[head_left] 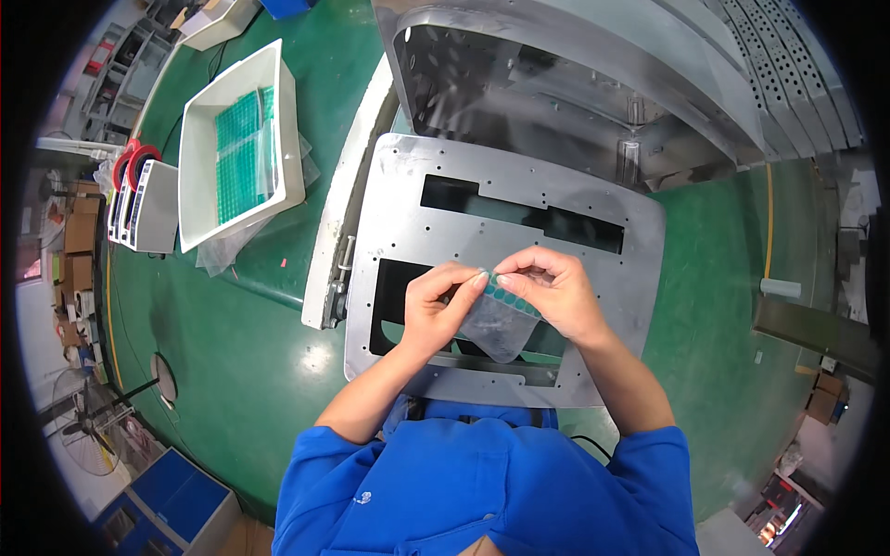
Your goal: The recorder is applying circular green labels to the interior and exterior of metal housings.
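Plainly, I see both hands at work on one thing, with the blue shirt [501, 473] and its short sleeves nearest me at six o'clock and the bare forearms reaching up from it. My left hand [438, 301] comes in from seven o'clock and pinches between thumb and forefinger; my right hand [561, 296] comes in from five and pinches likewise. Between them they grasp the dotted sheet [510, 296], a small piece with rows of round green dots, near its upper edge, the fingertips almost meeting; which hand bears more of it, I cannot tell. Its clear lower part [499, 334] hangs down toward six o'clock.

Under the sheet lies a grey metal plate [612, 287] with rounded corners, small holes and several cut-outs, one long slot being at twelve o'clock from the hands. Past the plate, at one o'clock, a large curved metal housing [556, 37] shows its dark hollow inside. At ten o'clock a white tray [289, 148] holds green gridded sheets [236, 176], and a little lower, farther out, red rolls [141, 157] sit by white boxes [153, 208]. Farther still, perforated metal panels [769, 74] stand at two o'clock, and a fan [88, 435] at eight.
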A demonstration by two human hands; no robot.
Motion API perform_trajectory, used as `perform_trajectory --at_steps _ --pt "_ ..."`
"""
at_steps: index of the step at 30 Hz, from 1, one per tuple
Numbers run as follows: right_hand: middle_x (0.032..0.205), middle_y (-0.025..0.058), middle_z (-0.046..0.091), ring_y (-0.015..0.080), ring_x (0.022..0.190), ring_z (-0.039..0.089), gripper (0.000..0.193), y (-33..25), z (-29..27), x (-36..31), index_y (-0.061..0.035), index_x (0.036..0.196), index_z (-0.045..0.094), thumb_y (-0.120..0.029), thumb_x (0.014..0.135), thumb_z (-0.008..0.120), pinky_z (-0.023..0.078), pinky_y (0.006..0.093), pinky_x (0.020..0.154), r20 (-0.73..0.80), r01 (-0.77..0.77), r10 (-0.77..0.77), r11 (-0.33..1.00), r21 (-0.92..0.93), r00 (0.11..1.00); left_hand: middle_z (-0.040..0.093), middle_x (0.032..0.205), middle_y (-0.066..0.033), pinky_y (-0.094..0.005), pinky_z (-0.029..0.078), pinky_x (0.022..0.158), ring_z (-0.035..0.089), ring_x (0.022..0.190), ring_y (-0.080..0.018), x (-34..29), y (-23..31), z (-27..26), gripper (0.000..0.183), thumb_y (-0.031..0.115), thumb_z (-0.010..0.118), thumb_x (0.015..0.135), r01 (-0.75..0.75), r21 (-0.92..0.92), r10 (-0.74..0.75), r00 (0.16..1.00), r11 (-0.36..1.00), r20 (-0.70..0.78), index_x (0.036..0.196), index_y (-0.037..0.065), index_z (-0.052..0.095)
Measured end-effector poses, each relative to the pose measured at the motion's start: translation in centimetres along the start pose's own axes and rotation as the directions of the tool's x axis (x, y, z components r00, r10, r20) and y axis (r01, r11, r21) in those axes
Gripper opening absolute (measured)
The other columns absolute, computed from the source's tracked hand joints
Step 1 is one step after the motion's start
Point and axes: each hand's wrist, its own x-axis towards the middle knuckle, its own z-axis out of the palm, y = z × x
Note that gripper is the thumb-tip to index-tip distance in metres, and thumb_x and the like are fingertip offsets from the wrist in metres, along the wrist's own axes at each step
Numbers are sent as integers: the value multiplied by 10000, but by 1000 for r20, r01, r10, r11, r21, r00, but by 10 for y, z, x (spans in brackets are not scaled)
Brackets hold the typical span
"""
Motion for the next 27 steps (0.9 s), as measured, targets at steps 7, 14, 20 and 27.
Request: perform_trajectory --at_steps 7,14,20,27 --pt "831 72 615 160 765 595 86 14 12 20 1 839 576 -2 758 605 461 265 695 -121 160 -218 914 -373 968 607 728 -52 -208 398 589 526 655 -89 11 -22 -3 60 16 611 794 61 13 -59 993 998 -102 809 -39 630" --pt "768 90 553 206 709 536 31 19 -15 81 -8 783 553 -15 754 559 429 294 657 -200 179 -340 812 -556 919 585 694 -5 -169 377 545 490 613 -37 17 -37 -4 123 105 639 809 244 -205 -298 906 948 -301 811 -18 635" --pt "776 53 544 166 715 514 55 27 -32 117 -33 791 578 -79 760 581 417 282 660 -173 2 -187 683 -730 967 585 698 -16 -176 381 562 496 626 -49 18 -43 -4 115 94 632 812 186 -181 -232 932 966 -280 811 -21 631" --pt "800 50 555 239 807 545 37 23 -26 119 -99 767 589 -135 763 585 433 356 697 -207 -69 -175 580 -812 963 582 699 -9 -176 377 572 493 635 -49 18 -42 -6 109 89 628 814 223 -179 -264 930 958 -255 811 -20 629"
